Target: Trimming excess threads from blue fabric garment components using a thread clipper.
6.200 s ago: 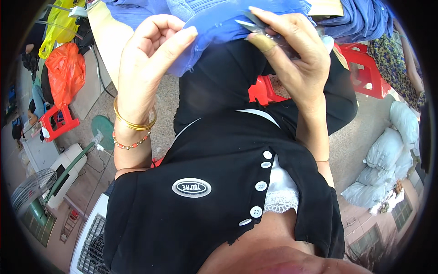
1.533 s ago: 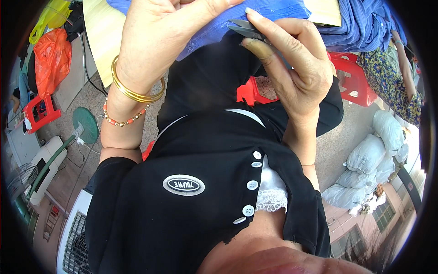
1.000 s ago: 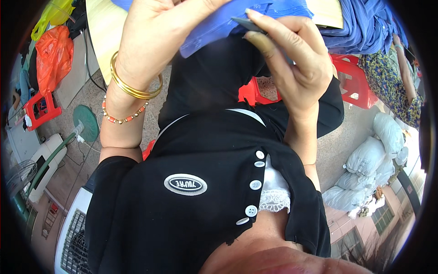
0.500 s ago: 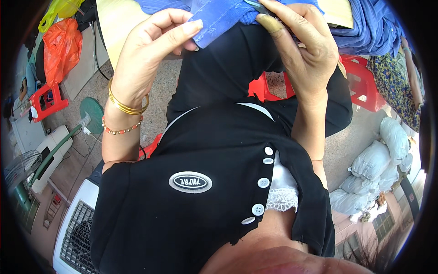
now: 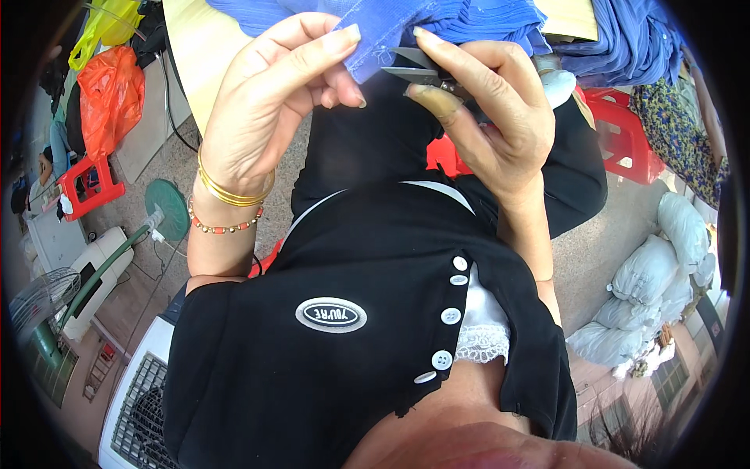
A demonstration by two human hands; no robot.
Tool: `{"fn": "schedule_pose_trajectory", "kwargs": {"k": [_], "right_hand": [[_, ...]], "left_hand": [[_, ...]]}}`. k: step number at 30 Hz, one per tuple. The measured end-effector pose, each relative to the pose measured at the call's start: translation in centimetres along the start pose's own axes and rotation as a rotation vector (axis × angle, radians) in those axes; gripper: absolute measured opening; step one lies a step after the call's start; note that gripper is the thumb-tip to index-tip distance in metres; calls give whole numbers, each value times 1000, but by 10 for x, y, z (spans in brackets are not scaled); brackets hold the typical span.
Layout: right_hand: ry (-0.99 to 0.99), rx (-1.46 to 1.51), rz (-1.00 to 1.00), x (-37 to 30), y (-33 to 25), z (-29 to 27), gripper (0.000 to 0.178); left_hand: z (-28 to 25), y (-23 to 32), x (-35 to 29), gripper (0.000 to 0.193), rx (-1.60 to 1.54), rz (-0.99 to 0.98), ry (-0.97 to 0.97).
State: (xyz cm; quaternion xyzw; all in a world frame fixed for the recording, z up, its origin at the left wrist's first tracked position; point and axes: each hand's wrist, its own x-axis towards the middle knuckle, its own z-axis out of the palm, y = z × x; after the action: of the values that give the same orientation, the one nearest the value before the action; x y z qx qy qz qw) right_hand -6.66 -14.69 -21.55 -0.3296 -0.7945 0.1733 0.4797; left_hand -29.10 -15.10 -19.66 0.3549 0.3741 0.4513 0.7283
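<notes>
A blue piece of cloth is pinched at its edge between the thumb and fingers of my left hand. Loose threads fray from its lower corner. Thread snips sit between the thumb and fingers of my right hand. Their blades are apart and point left at the frayed corner; contact with the threads is too fine to tell. A yellowish cover wraps my right thumb. Behind my hands more blue cloth lies in folds on the pale yellow tabletop.
At far right, folded blue cloth is piled above a red stool; a person in a patterned garment is beside it. White sacks stand lower right. Red and yellow plastic bags hang left, near a green fan base.
My right hand has come down and left, bringing the snips to the cloth's frayed corner, with the blades now in plain sight. My left hand has shifted slightly right, still pinching the cloth.
</notes>
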Motion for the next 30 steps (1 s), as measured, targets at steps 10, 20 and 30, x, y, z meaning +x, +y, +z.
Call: {"fn": "schedule_pose_trajectory", "kwargs": {"k": [10,20,30], "right_hand": [[81,-43,-13,3,3,2,48],[110,-67,18,4,1,0,47],[103,-143,-41,5,3,-5,44]], "left_hand": [[7,3,2,21,-1,-5,10],[14,-2,6,21,-88,13,10],[18,-1,7,23,22,46,23]]}}
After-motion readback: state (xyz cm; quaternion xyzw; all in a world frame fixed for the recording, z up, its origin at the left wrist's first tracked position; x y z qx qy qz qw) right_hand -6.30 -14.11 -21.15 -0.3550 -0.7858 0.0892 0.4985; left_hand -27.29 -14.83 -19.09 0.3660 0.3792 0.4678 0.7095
